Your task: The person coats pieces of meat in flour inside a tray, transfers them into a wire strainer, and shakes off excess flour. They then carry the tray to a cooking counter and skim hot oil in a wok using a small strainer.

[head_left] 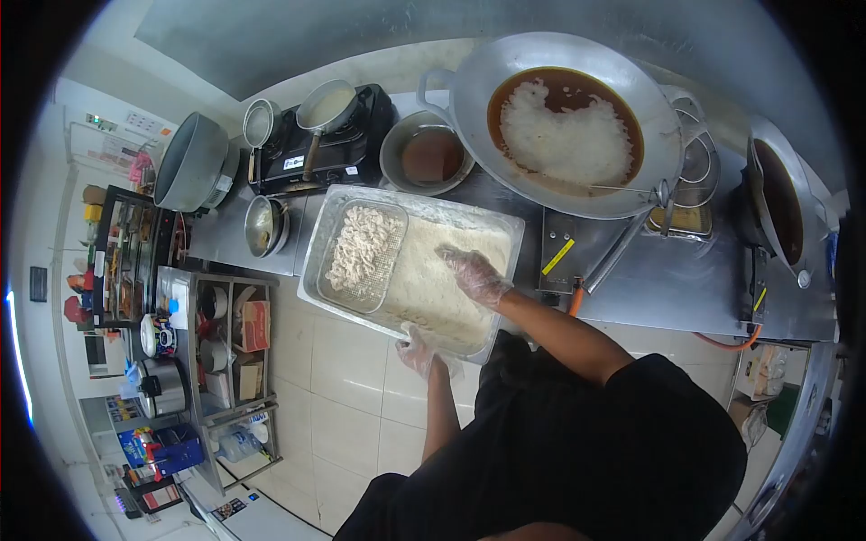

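Note:
A large rectangular metal tray [311, 270] holds pale flour [433, 279]. A wire basket [390, 279] at its left end carries a heap of flour-coated pieces [359, 245], too small to identify. My right hand [476, 278], in a clear plastic glove, is over the right half of the tray, its fingers stretched out and touching the flour. Nothing shows in that hand. My left hand [417, 352], also gloved, grips the tray's near rim from below, with the fingers partly hidden.
Behind the tray stands a huge wok [564, 203] of brown oil with pale foam [564, 135]. Beside it are a metal pot [392, 167] and a black stove [374, 108] with a saucepan [327, 106]. Another oil wok [794, 243] is far right. An orange hose [577, 298] hangs near my right arm.

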`<state>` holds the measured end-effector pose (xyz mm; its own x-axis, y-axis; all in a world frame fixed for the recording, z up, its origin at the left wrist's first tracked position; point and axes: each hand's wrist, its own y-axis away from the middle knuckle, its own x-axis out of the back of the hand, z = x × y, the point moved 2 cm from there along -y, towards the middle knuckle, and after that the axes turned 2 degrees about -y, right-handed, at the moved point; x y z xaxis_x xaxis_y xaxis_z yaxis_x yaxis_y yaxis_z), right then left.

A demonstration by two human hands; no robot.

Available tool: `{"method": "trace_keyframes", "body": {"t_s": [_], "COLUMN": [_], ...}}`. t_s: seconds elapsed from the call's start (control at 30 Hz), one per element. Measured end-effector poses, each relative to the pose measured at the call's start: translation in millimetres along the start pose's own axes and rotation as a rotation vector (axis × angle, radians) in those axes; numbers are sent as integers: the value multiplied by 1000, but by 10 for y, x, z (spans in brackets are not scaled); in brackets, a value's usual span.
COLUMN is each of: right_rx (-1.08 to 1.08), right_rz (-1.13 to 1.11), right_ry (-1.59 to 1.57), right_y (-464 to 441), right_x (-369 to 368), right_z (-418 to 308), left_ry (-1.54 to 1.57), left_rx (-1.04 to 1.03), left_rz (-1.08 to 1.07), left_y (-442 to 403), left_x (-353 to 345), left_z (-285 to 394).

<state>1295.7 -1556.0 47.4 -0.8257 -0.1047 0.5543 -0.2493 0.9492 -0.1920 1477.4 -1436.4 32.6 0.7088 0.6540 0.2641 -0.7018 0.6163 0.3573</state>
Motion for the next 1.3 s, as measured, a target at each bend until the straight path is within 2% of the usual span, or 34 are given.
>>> {"method": "trace_keyframes", "body": {"t_s": [0.07, 0.13, 0.17, 0.23, 0.27, 0.33, 0.4, 0.43, 0.47, 0.57, 0.6, 0.7, 0.73, 0.8, 0.83, 0.9, 1.0, 1.1, 1.2, 1.23, 1.3], "right_rx": [-217, -291, -328, -68, -108, -223, -511, -661, -595, -610, -607, -740, -748, -764, -725, -650, -490, -580, -697, -672, -621], "right_rz": [-140, -129, -126, -21, -10, 6, -37, -52, -49, -95, -73, 4, 42, 121, 149, 202, 94, 73, 275, 297, 339], "right_ry": [-226, -224, -226, -552, -752, -1144, -1409, -1529, -1501, -1489, -1477, -1452, -1431, -1390, -1305, -1134, -792, -1056, -1445, -1386, -1268], "right_y": [24, -45, -96, -137, -211, -269, -370, -394, -374, -343, -299, -146, -85, 42, 69, 84, 84, 152, 81, 49, -49], "right_x": [-38, 20, 15, -219, -270, -334, -473, -549, -617, -680, -647, -554, -626, -817, -904, -988, -853, -679, -585, -513, -354], "right_z": [-24, -91, -95, 198, 155, -38, -127, -169, -184, -233, -309, -530, -518, -479, -427, -322, -256, -240, 5, 32, 113], "left_ry": [-72, -123, -146, -205, -399, -398, -258, -220, -180, -268, -147, -215, -112, -308, -404, -393, -369, -318, -326, -343, -245], "left_rx": [20, 53, -116, -457, -532, -488, -692, -642, -590, -655, -625, -762, -722, -750, -765, -795, -761, -738, -722, -713, -682], "left_rz": [-67, -128, -16, 209, 241, 37, -279, -362, -445, -415, -372, -298, -331, -276, -248, -265, -302, -327, -326, -326, -663], "left_y": [18, -11, 2, 12, 152, 312, 449, 570, 673, 567, 483, 260, 131, 26, -4, -112, -96, -22, 76, 155, 361], "left_x": [112, 260, 328, 421, 448, 343, 96, -50, -163, -301, -286, -209, -246, -238, -239, -348, -386, -489, -509, -486, -460], "left_z": [-21, 6, 15, 60, 294, 632, 800, 900, 942, 795, 717, 657, 589, 609, 674, 663, 595, 608, 729, 840, 1011]}}
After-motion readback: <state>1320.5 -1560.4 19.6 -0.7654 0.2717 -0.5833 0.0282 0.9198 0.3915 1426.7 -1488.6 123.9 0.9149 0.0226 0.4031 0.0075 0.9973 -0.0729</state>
